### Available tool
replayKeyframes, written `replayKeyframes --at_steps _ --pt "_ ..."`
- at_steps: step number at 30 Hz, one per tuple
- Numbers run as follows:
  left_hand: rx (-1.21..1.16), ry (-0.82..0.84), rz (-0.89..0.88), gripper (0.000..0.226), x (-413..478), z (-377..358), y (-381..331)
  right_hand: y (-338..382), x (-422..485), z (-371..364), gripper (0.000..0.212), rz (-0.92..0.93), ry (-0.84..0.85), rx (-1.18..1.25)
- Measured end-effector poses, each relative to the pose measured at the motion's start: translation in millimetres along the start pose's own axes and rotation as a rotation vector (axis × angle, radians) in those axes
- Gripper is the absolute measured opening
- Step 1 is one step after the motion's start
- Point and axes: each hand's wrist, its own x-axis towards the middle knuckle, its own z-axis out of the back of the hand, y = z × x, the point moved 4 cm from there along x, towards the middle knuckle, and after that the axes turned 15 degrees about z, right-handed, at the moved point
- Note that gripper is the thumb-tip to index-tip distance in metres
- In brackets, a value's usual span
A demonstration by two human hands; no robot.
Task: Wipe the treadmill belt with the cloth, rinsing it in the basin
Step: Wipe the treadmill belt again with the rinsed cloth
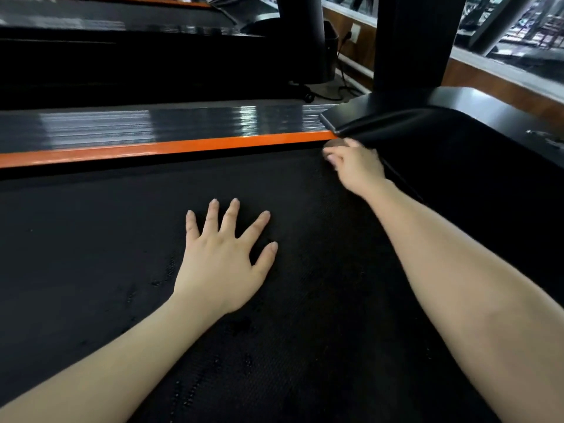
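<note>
The black textured treadmill belt (91, 239) fills the lower frame, with damp spots near its middle. My left hand (224, 257) lies flat on the belt, fingers spread and straight. My right hand (354, 166) reaches to the belt's far corner by the motor cover, its fingers curled round a small brownish cloth (335, 144), of which only a bit shows above the knuckles. The hand is blurred. No basin is in view.
An orange strip (152, 148) and a glossy grey side rail (152, 126) border the belt's far edge. The black motor cover (457, 141) and an upright post (412, 41) stand at the right. Another treadmill and cables lie beyond.
</note>
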Motion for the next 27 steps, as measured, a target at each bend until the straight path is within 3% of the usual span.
replayKeyframes --at_steps 8,16,23,25,27 --pt "-0.028 -0.011 -0.002 0.076 1.2 -0.2 1.8 -25.9 -32.9 14.7 0.034 0.074 0.106 -0.012" --pt "0.003 -0.008 0.007 0.077 0.1 -1.3 -1.1 -23.2 -165.6 58.7 0.035 0.181 0.144 0.030" --pt "0.024 0.011 0.015 0.081 -0.1 1.8 -2.7 4.8 -79.8 24.0 0.033 -0.093 0.014 -0.051" --pt "0.013 0.019 0.019 0.076 -0.2 2.8 -2.5 41.7 -88.2 19.9 0.031 0.005 0.042 -0.025" --pt "-0.010 0.030 0.023 0.065 -0.3 5.4 -2.8 85.0 -127.3 18.1 0.032 0.232 0.034 0.078"
